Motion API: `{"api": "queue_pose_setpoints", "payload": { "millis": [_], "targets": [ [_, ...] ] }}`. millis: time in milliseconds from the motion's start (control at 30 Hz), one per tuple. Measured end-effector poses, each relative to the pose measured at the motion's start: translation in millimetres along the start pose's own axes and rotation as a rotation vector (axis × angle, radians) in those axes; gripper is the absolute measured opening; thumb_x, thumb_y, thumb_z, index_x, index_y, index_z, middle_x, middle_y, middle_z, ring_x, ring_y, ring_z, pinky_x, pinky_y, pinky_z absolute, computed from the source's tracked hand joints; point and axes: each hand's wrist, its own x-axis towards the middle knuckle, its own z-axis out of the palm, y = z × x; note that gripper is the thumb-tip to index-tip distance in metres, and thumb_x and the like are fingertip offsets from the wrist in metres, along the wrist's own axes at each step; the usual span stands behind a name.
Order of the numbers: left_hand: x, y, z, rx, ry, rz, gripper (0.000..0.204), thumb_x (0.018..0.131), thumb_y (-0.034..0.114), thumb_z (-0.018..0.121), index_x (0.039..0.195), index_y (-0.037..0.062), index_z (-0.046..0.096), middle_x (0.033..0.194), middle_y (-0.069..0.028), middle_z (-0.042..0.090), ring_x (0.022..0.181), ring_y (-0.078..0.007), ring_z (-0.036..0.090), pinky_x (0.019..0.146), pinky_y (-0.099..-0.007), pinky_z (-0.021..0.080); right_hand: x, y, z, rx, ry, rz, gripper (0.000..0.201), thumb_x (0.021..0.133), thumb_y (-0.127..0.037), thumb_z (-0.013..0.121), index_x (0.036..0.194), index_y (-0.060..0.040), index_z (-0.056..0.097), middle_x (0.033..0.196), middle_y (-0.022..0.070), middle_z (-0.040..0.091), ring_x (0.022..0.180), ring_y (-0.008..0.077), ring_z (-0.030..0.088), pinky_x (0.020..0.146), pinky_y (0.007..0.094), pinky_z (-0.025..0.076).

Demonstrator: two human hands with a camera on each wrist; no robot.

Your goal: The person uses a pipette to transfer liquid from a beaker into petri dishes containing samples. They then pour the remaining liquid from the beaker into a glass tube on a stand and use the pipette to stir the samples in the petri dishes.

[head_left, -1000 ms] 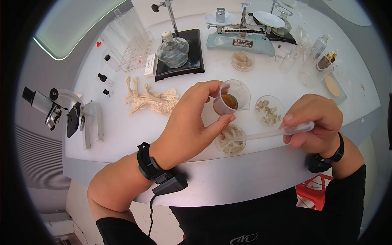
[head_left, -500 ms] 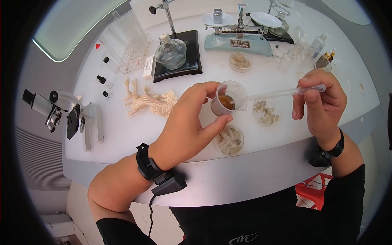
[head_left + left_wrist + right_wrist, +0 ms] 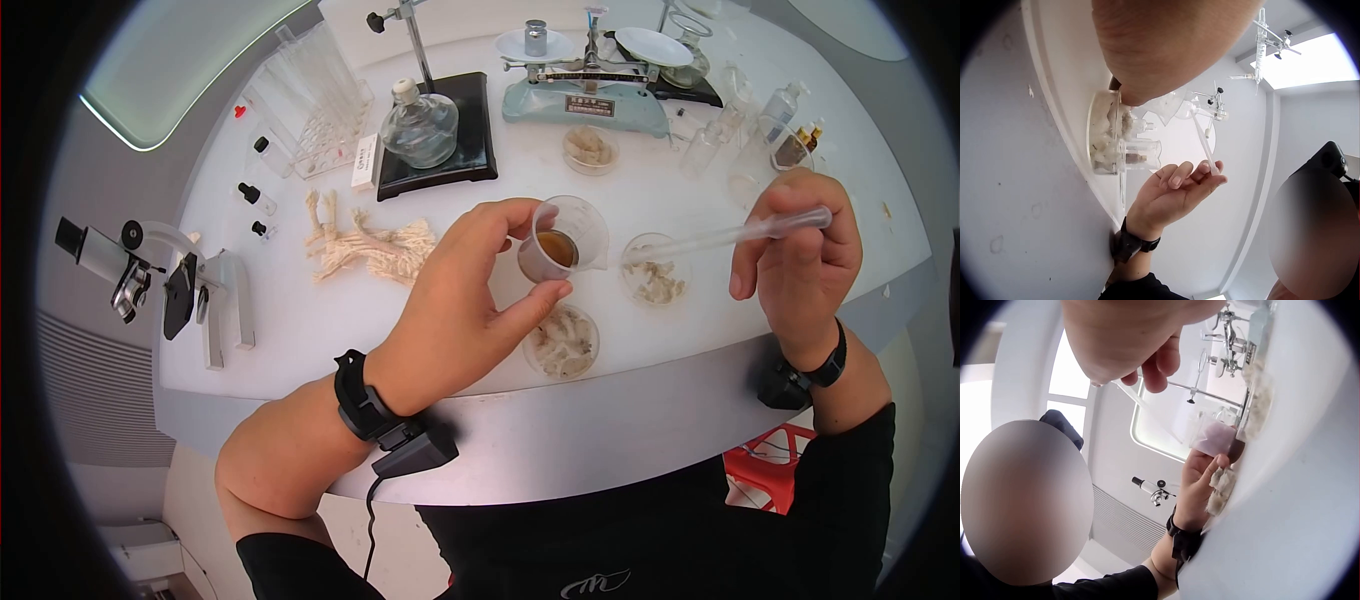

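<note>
My left hand (image 3: 450, 300) grips a small clear measuring cup (image 3: 585, 225) with a pour spout and brown liquid at the bottom. It is tilted a little, its mouth toward the head camera. Between thumb and fingers, my right hand (image 3: 805, 262) pinches a translucent plastic dropper (image 3: 725, 237) by its bulb end. The dropper points left, its stem overlapping the right petri dish (image 3: 657, 285) with pale shreds in it. Another petri dish (image 3: 562, 345) of wet pale shreds sits below the cup. In the right wrist view the dropper (image 3: 1147, 412) slants toward the cup (image 3: 1213, 436).
A bundle of cream cotton cord (image 3: 370, 245) lies left of the left hand, with a microscope (image 3: 195, 275) farther left. Behind stand a spirit lamp (image 3: 420, 130) on a black stand base, a balance (image 3: 588, 105) and a third dish (image 3: 592, 150). Glass bottles (image 3: 705, 148) stand at right.
The dropper has risen from the near dish to the measuring cup's mouth, then drawn back rightward out of the cup. The left hand and the cup have hardly moved.
</note>
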Motion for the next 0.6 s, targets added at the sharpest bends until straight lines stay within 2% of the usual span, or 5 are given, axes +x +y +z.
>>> {"api": "queue_pose_setpoints", "payload": {
  "millis": [133, 233, 367, 600],
  "targets": [
    [-0.1, 0.5, -0.1, 0.0, -0.002, -0.009, 0.057, 0.096, 0.013, 0.089, 0.148, 0.0046, 0.065, 0.14, -0.0093, 0.073, 0.123, -0.0218, 0.068, 0.11, -0.0361, 0.052, -1.6, -5.3, 1.2, 0.084, -0.035, 0.016, 0.042, 0.116, -0.038, 0.07, 0.13, 0.0012, 0.065, 0.101, 0.0122, 0.071, 0.063, 0.0122, 0.07, 0.053, 0.0237, 0.054],
    [-0.2, 0.3, -0.2, 0.005, 0.0, -0.009, 0.057, 0.096, 0.013, 0.089, 0.147, 0.0046, 0.065, 0.139, -0.0092, 0.074, 0.123, -0.0217, 0.068, 0.11, -0.0361, 0.052, -1.7, -7.1, 1.4, 0.071, -0.235, 0.033, 0.037, 0.114, -0.032, 0.076, 0.124, 0.0023, 0.067, 0.106, 0.0132, 0.071, 0.073, 0.0124, 0.073, 0.06, 0.0233, 0.057],
    [-0.3, 1.0, -0.2, 0.01, 0.0, -0.005, 0.057, 0.096, 0.012, 0.089, 0.148, 0.0046, 0.065, 0.139, -0.0093, 0.074, 0.123, -0.0217, 0.068, 0.11, -0.036, 0.052, -1.2, -9.2, 0.3, 0.012, -0.267, 0.024, 0.033, 0.112, -0.028, 0.079, 0.12, 0.0029, 0.07, 0.106, 0.0135, 0.072, 0.072, 0.0122, 0.073, 0.062, 0.0235, 0.058],
    [-0.4, 0.7, 0.4, 0.007, 0.004, -0.006, 0.058, 0.096, 0.012, 0.089, 0.148, 0.0045, 0.065, 0.14, -0.0092, 0.074, 0.125, -0.0215, 0.068, 0.111, -0.0361, 0.052, -1.1, -9.6, -1.7, -0.075, -0.305, 0.032, 0.026, 0.105, -0.021, 0.087, 0.116, 0.0006, 0.077, 0.103, 0.0117, 0.079, 0.083, 0.0174, 0.074, 0.075, 0.0297, 0.058]
  ]
}}
